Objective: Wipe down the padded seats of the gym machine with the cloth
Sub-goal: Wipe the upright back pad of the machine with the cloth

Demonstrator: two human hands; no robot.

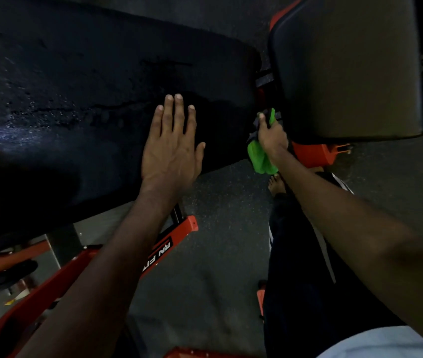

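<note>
Cloth [260, 158] — bright green, bunched — sits in the right hand [272, 136], whose fingers are curled tight round it. One tuft pokes up past the knuckles and a longer fold hangs down beside the wrist. That hand is in the gap between two black cushions, just off the near corner of the smaller pad [347, 65], which rises above it and to its right. Whether the cloth touches that pad cannot be told.

To the left of the right hand, apart from it, the left hand [171, 148] lies palm down on the large pad [76, 94] — fingers straight and close together, thumb held out to the side, heel of the hand at the pad's near edge. Away to the left of this hand the pad's surface shows glistening specks and dull streaks.

Below the left wrist a red frame [169, 250] with white lettering runs under the pad. A red bracket [316, 153] shows just right of the right hand, beneath the smaller pad. Under the right forearm are a bare foot [273, 183] and a dark trouser leg [303, 254] on the speckled grey floor [218, 267]
</note>
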